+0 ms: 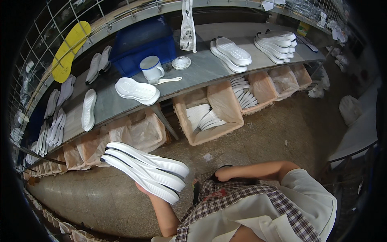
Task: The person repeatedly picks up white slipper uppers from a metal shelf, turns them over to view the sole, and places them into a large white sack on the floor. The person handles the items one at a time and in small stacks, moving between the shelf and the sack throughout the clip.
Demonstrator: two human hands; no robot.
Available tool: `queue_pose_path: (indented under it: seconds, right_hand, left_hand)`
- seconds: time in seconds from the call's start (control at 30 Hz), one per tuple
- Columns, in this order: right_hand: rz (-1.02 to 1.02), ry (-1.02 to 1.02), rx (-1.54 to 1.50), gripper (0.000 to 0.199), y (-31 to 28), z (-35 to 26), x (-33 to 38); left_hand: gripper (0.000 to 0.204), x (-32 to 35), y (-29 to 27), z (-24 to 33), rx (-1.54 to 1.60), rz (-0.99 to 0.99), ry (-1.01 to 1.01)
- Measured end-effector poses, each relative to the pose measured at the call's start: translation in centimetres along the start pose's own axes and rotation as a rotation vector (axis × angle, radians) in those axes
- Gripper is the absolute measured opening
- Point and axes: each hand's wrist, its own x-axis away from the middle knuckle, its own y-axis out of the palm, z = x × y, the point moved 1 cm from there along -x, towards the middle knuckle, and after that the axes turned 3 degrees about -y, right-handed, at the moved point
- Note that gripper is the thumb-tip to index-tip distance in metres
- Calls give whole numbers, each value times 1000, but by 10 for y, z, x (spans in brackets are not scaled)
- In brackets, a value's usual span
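My left hand (143,190) is closed under a stack of several white shoe soles (147,169), held above the floor in front of the bench. The soles lie one on another, with dark patches at their far left ends. My right hand (223,173) rests at my waist against the checked apron (246,197). Its fingers are turned away and mostly hidden by a dark thing there, so what they hold, if anything, does not show. On the bench edge nearest the held stack lies a white sole (138,91), and another white sole (88,109) is to its left.
On the grey bench (193,78) are a blue crate (141,44), a white mug (151,68), a brush (168,80), a lid (181,63) and more soles (276,46). Below stands a lined basket (219,131) of soles among other baskets. A wire grid (40,36) holds a yellow sole shape (70,52).
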Motion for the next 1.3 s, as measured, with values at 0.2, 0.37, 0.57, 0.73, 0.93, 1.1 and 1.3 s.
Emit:
queue_pose_path:
  seconds: [0.2, 0.37, 0.57, 0.73, 0.93, 1.1, 1.3]
  right_hand:
    - [-131, 1, -387, 26, -14, 21, 24]
    - [308, -180, -1005, 27, -112, 9, 83]
    - [453, -265, -1184, 28, -188, -37, 114]
    - [557, -267, -1040, 31, -228, -55, 99]
    - [1017, -77, -50, 32, -313, -94, 47]
    - [1095, -123, 485, 21, -422, -135, -46]
    - [1077, -67, 747, 19, -515, -170, -176]
  left_hand:
    - [49, 0, -14, 9, -40, -23, -21]
    - [51, 8, -24, 11, -8, -31, 12]
    - [51, 0, -14, 16, -3, -21, 21]
    - [52, 4, -16, 28, -41, 119, 54]
    - [54, 20, -27, 59, -46, 16, 101]
    - [55, 41, -37, 88, -21, 125, 196]
    - [57, 75, -52, 121, -120, 386, 380]
